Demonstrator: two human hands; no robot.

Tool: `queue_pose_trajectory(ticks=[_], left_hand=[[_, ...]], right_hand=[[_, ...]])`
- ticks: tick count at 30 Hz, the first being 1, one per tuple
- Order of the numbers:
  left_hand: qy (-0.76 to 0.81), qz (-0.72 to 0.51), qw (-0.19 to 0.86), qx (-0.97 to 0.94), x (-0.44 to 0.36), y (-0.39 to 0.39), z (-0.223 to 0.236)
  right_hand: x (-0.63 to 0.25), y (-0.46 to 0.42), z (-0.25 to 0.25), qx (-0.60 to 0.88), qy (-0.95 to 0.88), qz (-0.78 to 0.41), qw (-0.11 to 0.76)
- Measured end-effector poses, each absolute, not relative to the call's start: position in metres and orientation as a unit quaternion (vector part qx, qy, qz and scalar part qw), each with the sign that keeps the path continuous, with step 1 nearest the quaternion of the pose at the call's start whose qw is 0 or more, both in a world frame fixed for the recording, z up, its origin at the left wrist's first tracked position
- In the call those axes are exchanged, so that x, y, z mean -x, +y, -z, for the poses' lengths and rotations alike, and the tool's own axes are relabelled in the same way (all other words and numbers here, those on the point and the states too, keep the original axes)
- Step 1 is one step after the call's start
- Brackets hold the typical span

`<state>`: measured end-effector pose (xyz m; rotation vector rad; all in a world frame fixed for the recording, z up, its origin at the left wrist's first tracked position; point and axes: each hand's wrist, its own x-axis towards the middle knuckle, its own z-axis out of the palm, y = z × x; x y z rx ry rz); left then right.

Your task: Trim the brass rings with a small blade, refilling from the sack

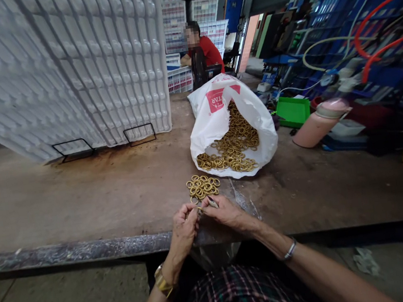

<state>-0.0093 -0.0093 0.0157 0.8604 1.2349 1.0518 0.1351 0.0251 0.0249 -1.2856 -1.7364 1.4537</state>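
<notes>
My left hand (184,227) is closed, pinching a small brass-coloured ring (200,210) between thumb and fingertips at the table's front edge. Close beside it, my right hand (229,212) is closed around a small tool (212,202) with a dark, pointed end; its exact kind is too small to tell. The fingertips of both hands meet near the ring. Just beyond them lies a loose pile of brass-coloured rings (203,186). Behind that pile, a white plastic sack (199,136) rests on its side, its mouth facing me, with many more rings (239,139) inside.
Stacked white ribbed trays (109,59) stand on the brown table (136,193) at the left, against black wire brackets (139,133). To the right are a pink cylinder (316,124), a green tray (293,111) and orange hoses (370,59). A person in red (210,52) sits behind.
</notes>
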Motion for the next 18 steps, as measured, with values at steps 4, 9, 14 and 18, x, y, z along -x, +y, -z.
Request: queue_pose_trajectory(ticks=[4,9,14,18], left_hand=[[0.544,-0.470,0.593,-0.363,0.009,-0.014,-0.016],[0.535,-0.475,0.586,-0.380,0.005,-0.022,-0.014],[0.534,-0.450,0.608,-0.377,-0.001,-0.032,-0.017],[0.535,-0.431,0.618,-0.382,-0.003,-0.034,-0.015]], right_hand=[[-0.130,0.023,-0.016,0.462,-0.626,-0.562,0.279],[-0.127,0.018,-0.010,0.465,-0.582,-0.604,0.283],[-0.131,0.016,-0.009,0.474,-0.581,-0.583,0.313],[-0.132,0.016,-0.009,0.486,-0.608,-0.536,0.325]])
